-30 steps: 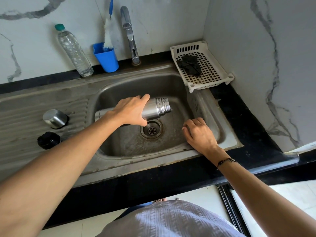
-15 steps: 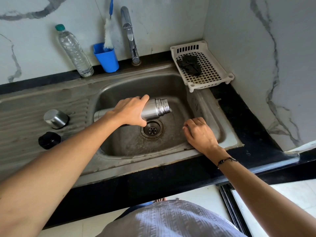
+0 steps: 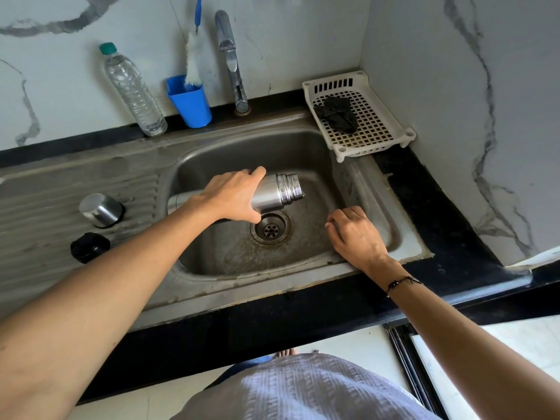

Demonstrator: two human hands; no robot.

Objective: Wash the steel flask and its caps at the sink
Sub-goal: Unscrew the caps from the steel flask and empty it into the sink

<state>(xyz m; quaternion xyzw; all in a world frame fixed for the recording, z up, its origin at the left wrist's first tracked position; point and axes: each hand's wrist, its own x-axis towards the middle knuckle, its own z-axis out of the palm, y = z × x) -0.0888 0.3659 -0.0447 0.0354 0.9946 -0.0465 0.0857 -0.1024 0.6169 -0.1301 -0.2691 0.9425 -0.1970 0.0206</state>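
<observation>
**A:** Two hands in the head view, both over the sink (image 3: 403, 237). What's each one doing?

**B:** The left hand (image 3: 233, 195) is wrapped around the steel flask (image 3: 277, 192), which lies nearly sideways inside the basin, open threaded mouth pointing right, just above the drain (image 3: 270, 228). Looks like water's running out of the mouth and spreading over the basin floor. The right hand (image 3: 357, 234) sits on the sink's front right edge, fingers loosely curled, holding nothing.

**A:** And the caps?

**B:** Both on the ribbed drainboard left of the sink. The steel cap (image 3: 100, 210) is further back, the black cap (image 3: 89, 247) nearer the front, close together but not touching.

**A:** Anything else on the worktop?

**B:** Behind the sink: a clear plastic bottle (image 3: 133, 89), a blue cup (image 3: 191, 101) with a bottle brush (image 3: 193, 62) standing in it, and the tap (image 3: 231, 60). At the sink's back right corner there's a white perforated tray (image 3: 378, 116) with a dark scrubber (image 3: 336, 115) in it.
</observation>
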